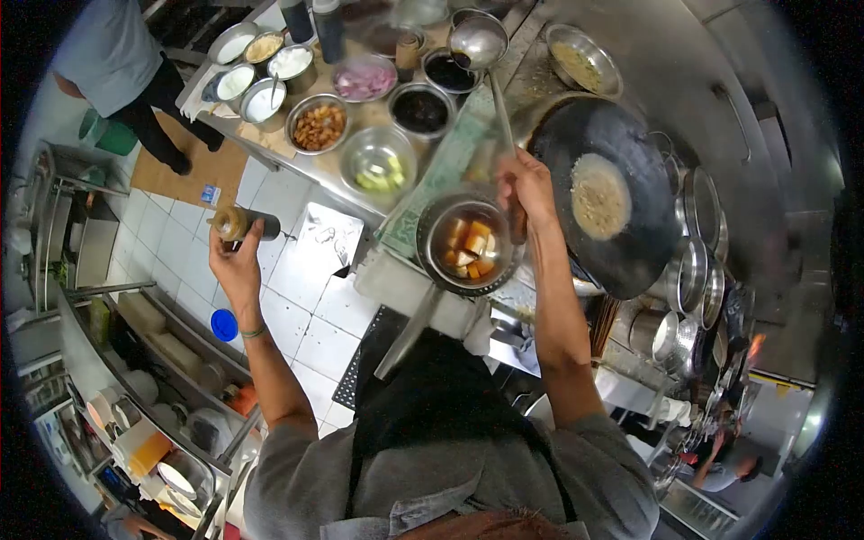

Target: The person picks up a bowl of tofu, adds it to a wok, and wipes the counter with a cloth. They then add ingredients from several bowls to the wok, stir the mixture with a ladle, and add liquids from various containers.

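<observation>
My left hand (236, 268) is closed around a dark bottle (263, 229) with a yellowish-brown end, held out over the floor at the left. My right hand (529, 184) grips a long-handled ladle (479, 41); its metal bowl lies at the top, by the dark sauce bowls, and its wooden handle end shows below my fist. Right of that hand sits a black wok (562, 148) with pale, cloudy food (600, 198) in it. Between my arms, a round strainer (432, 254) with a long metal handle holds orange and white cubes (471, 241).
Steel bowls of brown cubes (318, 126), pink slices (364, 81), dark sauce (420, 110) and green pieces (382, 171) line the counter. A metal bowl (612, 83) stands behind the wok. Pans (693, 274) crowd the right. Another person (112, 58) stands at upper left.
</observation>
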Motion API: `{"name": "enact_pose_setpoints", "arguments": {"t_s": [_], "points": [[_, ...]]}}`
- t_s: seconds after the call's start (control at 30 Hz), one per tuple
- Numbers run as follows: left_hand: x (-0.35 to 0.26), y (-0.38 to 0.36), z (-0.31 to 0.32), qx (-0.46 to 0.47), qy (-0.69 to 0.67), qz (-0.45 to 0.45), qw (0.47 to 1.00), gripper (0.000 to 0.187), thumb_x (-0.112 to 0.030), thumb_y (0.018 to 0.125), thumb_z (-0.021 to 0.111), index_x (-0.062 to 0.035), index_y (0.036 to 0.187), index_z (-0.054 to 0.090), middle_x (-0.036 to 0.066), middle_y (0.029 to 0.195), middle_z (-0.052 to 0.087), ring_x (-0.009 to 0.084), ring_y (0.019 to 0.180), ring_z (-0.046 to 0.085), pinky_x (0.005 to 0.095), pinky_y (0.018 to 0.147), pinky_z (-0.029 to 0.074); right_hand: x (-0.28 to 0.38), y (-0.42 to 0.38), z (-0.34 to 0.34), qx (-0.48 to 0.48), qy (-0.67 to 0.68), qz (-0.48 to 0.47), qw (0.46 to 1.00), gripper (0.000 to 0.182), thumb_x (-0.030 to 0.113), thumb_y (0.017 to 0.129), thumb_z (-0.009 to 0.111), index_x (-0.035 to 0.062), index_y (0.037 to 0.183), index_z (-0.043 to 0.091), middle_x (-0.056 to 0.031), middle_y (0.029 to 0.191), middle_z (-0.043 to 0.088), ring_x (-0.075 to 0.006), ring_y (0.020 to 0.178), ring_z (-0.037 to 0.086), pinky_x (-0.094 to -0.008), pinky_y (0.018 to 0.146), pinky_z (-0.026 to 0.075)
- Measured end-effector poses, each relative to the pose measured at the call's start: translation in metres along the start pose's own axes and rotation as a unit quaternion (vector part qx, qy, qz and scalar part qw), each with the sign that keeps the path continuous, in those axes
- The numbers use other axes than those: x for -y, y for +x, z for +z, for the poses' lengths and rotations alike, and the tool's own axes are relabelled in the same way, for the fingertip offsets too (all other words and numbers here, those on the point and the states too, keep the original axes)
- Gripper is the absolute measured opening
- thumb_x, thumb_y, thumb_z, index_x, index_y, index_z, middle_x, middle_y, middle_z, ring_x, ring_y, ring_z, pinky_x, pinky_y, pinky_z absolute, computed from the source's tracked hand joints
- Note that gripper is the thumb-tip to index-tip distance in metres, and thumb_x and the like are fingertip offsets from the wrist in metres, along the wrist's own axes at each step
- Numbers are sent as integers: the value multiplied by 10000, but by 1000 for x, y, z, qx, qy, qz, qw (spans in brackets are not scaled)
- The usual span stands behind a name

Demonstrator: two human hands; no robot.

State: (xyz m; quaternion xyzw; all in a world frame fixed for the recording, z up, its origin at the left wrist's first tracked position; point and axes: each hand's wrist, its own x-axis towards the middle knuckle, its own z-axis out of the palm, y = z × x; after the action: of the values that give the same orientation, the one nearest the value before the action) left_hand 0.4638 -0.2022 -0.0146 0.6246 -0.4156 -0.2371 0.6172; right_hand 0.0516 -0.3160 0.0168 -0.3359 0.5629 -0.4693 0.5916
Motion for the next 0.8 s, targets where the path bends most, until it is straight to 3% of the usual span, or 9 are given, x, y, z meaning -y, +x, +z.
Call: {"name": "enact_pose_setpoints", "arguments": {"t_s": [0.27, 0.3, 0.4, 0.43, 0.53, 0.63, 0.7, 0.8], "points": [[-58, -43, 24, 35, -40, 18, 998, 278, 7, 844, 727, 32, 1091, 602, 57, 971, 660, 125, 888, 613, 271, 819, 493, 35, -79, -74, 57, 162, -51, 984, 121, 134, 953, 604, 26, 909, 571, -26, 698, 540, -91, 440, 468, -275, 355, 387], [-71, -49, 33, 45, -48, 26, 998, 283, 6, 845, 724, 32, 1096, 596, 59, 973, 659, 126, 889, 613, 271, 817, 493, 34, -96, -91, 52, 180, -52, 981, 180, 136, 969, 584, 25, 1111, 571, -15, 778, 562, -55, 451, 453, -228, 341, 384], [-98, -67, 71, 87, -99, 34, 991, 296, -4, 853, 714, 25, 1116, 581, 57, 975, 655, 123, 879, 612, 263, 805, 493, 41, -157, -143, 26, 170, -70, 983, 202, 128, 966, 584, 11, 1131, 571, -24, 778, 561, -52, 453, 455, -228, 337, 379], [-105, -73, 85, 100, -120, 32, 987, 300, -8, 856, 710, 22, 1123, 577, 56, 975, 653, 122, 874, 612, 260, 799, 493, 49, -180, -157, 3, 148, -70, 987, 113, 128, 947, 610, 23, 981, 588, -8, 730, 540, -69, 433, 448, -257, 348, 376], [-124, -90, 121, 191, -119, 45, 973, 298, -15, 859, 702, 9, 1129, 577, 48, 974, 650, 111, 866, 605, 247, 782, 489, 35, -220, -218, -91, -21, -65, 993, 257, 118, 932, 612, -34, 1139, 610, -23, 726, 573, -90, 448, 507, -270, 392, 419], [-141, -112, 161, 248, -106, 57, 961, 348, -7, 847, 690, 5, 1174, 571, 32, 1020, 640, 101, 882, 596, 239, 780, 481, -8, -217, -256, -198, -230, -100, 947, 409, 118, 909, 616, -72, 1268, 559, -54, 701, 617, -123, 466, 548, -293, 442, 442], [-153, -126, 188, 296, -93, 93, 946, 371, -16, 847, 691, 7, 1198, 571, 28, 1043, 640, 110, 893, 597, 248, 806, 480, -33, -214, -256, -217, -225, -140, 939, 467, 106, 896, 605, -85, 1315, 533, -67, 637, 607, -134, 476, 553, -304, 462, 438], [-158, -136, 224, 330, -82, 121, 933, 397, -51, 859, 705, 9, 1229, 573, 29, 1052, 641, 113, 929, 587, 260, 839, 470, -37, -249, -251, -186, -170, -86, 964, 443, 102, 905, 591, -43, 1322, 558, -40, 620, 578, -119, 475, 547, -283, 442, 426]]}}
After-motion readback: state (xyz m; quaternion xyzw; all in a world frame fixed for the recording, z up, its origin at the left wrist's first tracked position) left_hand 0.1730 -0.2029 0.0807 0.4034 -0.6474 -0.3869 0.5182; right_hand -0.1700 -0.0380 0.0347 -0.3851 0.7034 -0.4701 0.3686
